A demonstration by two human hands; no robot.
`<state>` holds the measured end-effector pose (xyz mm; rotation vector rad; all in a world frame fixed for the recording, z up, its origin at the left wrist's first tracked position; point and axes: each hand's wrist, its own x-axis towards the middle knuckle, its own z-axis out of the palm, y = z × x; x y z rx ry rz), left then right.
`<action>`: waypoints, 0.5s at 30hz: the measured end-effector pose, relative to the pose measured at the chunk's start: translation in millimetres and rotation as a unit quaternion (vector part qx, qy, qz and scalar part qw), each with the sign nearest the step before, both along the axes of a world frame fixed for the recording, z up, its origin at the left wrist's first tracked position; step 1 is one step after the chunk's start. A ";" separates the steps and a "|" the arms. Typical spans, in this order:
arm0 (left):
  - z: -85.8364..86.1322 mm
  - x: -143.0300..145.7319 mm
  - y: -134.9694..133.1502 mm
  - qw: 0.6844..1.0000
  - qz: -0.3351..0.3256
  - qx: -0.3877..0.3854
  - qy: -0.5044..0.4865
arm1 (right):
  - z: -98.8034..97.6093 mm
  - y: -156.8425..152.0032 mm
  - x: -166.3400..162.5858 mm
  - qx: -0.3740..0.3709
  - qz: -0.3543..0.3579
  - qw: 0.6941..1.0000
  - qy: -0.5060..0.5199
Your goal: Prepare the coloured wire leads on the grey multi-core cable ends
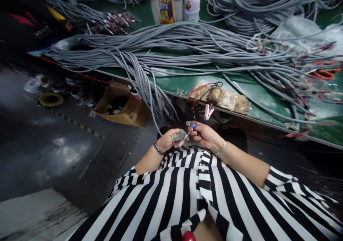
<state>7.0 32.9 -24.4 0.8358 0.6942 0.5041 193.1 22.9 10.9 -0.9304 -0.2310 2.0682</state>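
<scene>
My left hand [171, 139] is closed around the end of a grey cable [179, 136], held close in front of my striped shirt. My right hand [205, 135] pinches thin coloured wires [193, 126] that stick out of that cable end; a blue bit shows between the fingertips. The two hands touch at the fingertips, just below the edge of the green workbench [252, 91]. A pink clip [208, 111] hangs from red and black leads at the bench edge, right above my hands.
Large bundles of grey cables [160, 44] lie across the bench and spill over its front edge. An open cardboard box [120, 105] and a tape roll [50, 99] sit on the dark floor to the left. Bottles [191, 1] stand at the back; orange scissors [325, 73] lie right.
</scene>
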 end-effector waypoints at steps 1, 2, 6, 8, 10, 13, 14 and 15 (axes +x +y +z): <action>1.8 -0.9 -0.6 0.998 0.043 -0.006 -0.035 | -0.4 0.8 0.6 -0.002 0.004 1.000 0.006; 4.4 -2.5 -1.1 0.992 0.095 -0.013 -0.076 | -1.1 1.5 1.5 -0.003 0.003 1.000 0.006; 17.1 -12.6 -0.7 0.958 0.220 -0.011 -0.183 | -6.9 -1.8 5.9 0.049 0.007 0.993 -0.105; 19.8 -16.3 -0.6 0.961 0.216 -0.003 -0.175 | -8.3 -8.4 7.5 0.151 0.043 0.962 -0.224; 17.9 -17.2 -1.9 0.968 0.199 0.002 -0.155 | -5.8 -16.7 9.0 0.304 0.072 0.885 -0.346; 9.8 -14.0 -5.5 0.972 0.190 0.008 -0.137 | 4.1 -27.3 10.9 0.511 0.063 0.719 -0.466; 7.1 -12.3 -6.8 0.974 0.185 0.010 -0.133 | 8.0 -29.5 10.9 0.551 0.047 0.674 -0.491; 4.8 -10.6 -8.1 0.976 0.175 0.011 -0.126 | 11.5 -30.8 10.4 0.576 0.031 0.637 -0.511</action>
